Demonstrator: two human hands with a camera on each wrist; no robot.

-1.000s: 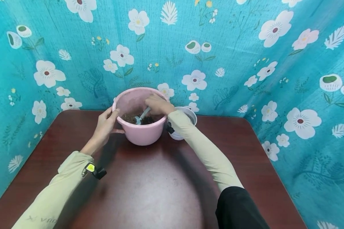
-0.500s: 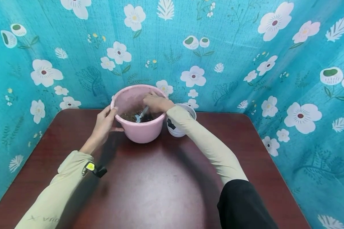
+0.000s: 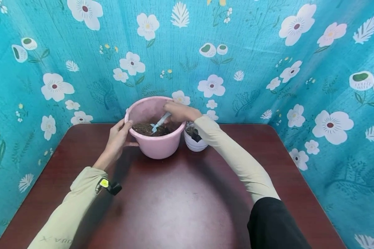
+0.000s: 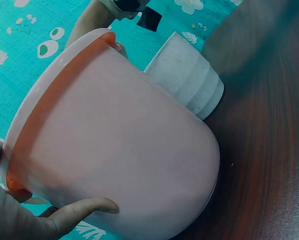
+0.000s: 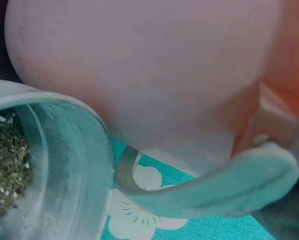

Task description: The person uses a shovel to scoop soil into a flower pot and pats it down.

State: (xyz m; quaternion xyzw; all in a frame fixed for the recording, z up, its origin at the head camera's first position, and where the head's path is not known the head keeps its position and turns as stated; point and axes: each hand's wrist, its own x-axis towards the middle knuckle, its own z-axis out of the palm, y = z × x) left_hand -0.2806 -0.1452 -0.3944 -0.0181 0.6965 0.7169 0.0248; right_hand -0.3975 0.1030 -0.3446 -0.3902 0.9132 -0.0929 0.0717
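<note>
"What's beyond the near stretch of bench [image 3: 162,214]?"

"The pink bucket [image 3: 159,147], at the far side. The left hand [image 3: 116,136] grips its left rim, one digit against the outer wall."

"Heavy?"

"Probably, with that soil [image 3: 142,129] inside. The plastic looks smooth and maybe slippery, so the rim should give the surest hold."

"And the white pot [image 3: 195,145]?"

"Just right of the bucket. It looks stiff; I'd take it round the ribbed wall."

"The small blue rake [image 3: 162,120]?"

"Inside the bucket, head at the soil, handle grasped by the right hand [image 3: 182,112]. Likely light and stiff; the thin prongs seem its weak part, so hold the handle."

"Behind?"

"A flowered curtain [image 3: 174,41]."
</note>
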